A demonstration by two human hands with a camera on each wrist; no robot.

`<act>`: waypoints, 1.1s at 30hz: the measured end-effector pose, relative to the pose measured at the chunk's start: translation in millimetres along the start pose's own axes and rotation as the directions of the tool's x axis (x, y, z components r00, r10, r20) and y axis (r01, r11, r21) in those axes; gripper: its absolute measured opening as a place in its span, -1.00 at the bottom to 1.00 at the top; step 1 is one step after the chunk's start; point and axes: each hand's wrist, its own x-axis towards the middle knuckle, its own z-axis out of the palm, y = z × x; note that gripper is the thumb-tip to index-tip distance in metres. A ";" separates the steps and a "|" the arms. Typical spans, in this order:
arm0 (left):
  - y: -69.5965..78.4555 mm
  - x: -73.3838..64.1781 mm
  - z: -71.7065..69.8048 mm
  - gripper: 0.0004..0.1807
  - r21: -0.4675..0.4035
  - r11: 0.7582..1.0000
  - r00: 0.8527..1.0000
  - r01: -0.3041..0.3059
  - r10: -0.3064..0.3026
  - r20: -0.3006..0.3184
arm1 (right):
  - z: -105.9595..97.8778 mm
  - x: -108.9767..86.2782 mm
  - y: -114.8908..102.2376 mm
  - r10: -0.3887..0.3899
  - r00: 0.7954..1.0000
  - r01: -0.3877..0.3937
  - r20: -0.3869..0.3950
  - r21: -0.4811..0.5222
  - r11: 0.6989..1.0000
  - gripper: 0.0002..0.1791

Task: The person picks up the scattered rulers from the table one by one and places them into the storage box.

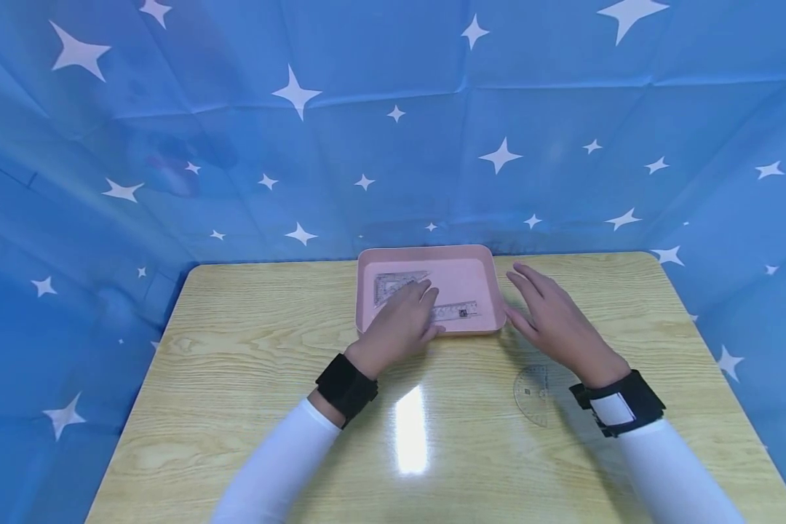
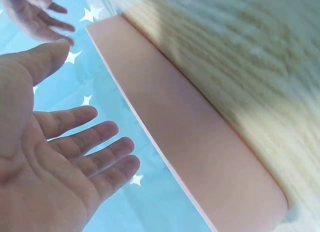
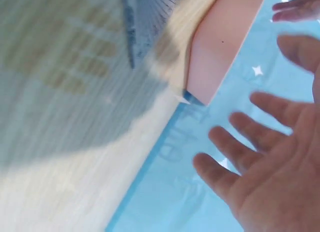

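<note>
A pink tray sits at the table's far edge. Inside it lie a clear triangular set square and a clear ruler, each partly covered by my left hand. That hand hovers over the tray's front left, and the left wrist view shows its palm bare and fingers extended beside the tray wall. My right hand is just right of the tray, thumb near its front right corner; the right wrist view shows spread fingers holding nothing. A clear protractor lies on the table below the right hand.
The light wood-grain table reaches toward me, with a bright glare patch in its middle. A blue cloth with white stars hangs behind the table and along its sides. Black bands circle both wrists.
</note>
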 end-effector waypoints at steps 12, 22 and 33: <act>17.2 -8.9 15.4 -0.27 0.046 0.998 0.998 -0.047 0.046 0.039 | 6.1 -42.8 -2.2 0.138 0.972 -0.153 0.191 0.069 0.986 -0.29; 34.6 -15.9 22.2 -0.29 0.104 0.990 0.995 -0.095 0.092 0.039 | -2.7 -70.9 -0.2 0.056 0.915 -0.109 0.399 0.113 0.988 -0.35; 56.3 -22.5 24.5 -0.35 0.199 0.965 0.985 -0.172 0.171 0.020 | 7.3 -82.0 1.3 0.047 0.911 -0.089 0.410 0.084 0.992 -0.30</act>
